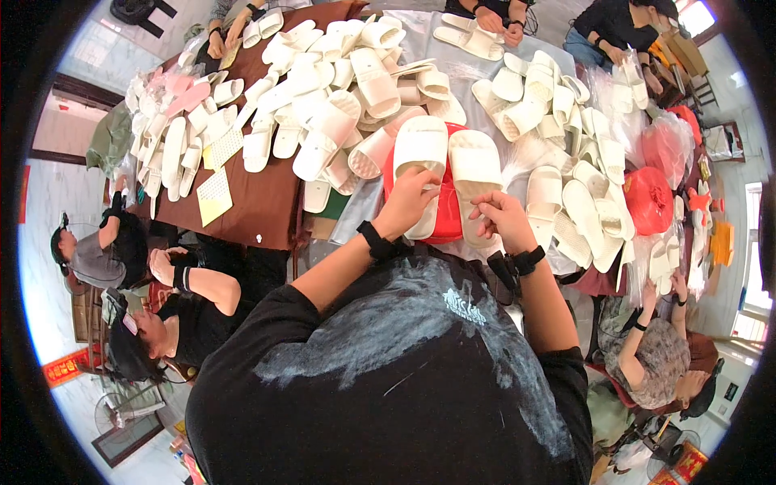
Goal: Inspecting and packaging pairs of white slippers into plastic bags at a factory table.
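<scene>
Two cream-white slide slippers lie side by side in front of me, toes pointing away. The left slipper (421, 145) and the right slipper (475, 162) rest partly over a red round pad (447, 218). My left hand (411, 200) is over the left slipper's footbed, its fingers bent and drawn together just below the strap. Over the heel half of the right slipper, my right hand (503, 220) holds thumb and fingertips close together. Whatever is between the fingers of either hand is hidden or too small to make out.
A big heap of white slippers (376, 81) covers the brown table (267, 212) ahead and left. More slippers (578, 210) are piled at right beside a red bag (648, 200). Yellow sticker sheets (215, 196) lie at left. Several co-workers (198, 279) sit around the table.
</scene>
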`<state>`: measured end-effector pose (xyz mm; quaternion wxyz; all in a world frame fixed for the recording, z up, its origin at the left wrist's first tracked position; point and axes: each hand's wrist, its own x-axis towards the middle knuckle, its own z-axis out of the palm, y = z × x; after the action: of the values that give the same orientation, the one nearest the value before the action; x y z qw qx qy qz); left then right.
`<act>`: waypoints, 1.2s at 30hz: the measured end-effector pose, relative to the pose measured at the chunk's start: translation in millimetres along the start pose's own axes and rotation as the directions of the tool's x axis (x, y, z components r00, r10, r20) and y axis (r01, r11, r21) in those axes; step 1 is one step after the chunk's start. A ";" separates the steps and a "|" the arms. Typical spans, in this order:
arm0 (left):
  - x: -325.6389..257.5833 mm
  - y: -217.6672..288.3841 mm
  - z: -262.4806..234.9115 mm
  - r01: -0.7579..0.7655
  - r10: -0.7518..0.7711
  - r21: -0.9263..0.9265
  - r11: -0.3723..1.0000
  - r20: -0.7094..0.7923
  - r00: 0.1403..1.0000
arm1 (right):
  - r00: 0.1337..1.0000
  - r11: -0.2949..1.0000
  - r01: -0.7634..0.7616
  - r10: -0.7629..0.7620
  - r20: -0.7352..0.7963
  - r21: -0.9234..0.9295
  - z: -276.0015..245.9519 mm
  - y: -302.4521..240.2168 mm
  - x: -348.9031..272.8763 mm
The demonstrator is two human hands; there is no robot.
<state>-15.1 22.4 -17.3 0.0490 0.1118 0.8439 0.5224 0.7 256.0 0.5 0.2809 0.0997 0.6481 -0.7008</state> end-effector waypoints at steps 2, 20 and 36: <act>-1.2 5.0 0.1 -0.108 0.113 0.098 0.989 -0.042 0.993 | 1.000 1.000 -0.003 0.004 0.026 -0.021 1.9 1.3 4.5; -20.1 10.2 -50.6 0.044 0.049 0.355 0.934 -0.249 0.967 | 0.994 0.979 0.079 -0.091 -0.056 -0.186 -5.8 19.7 15.9; -5.0 23.7 -1.6 -0.115 0.094 0.265 0.957 0.093 0.991 | 0.977 0.936 0.156 -0.193 -0.090 -0.315 -4.3 24.8 15.9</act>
<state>-7.3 29.9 4.4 0.0391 0.1826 0.8974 0.3998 -0.3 255.9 -29.2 0.1903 0.0389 0.7707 -0.6069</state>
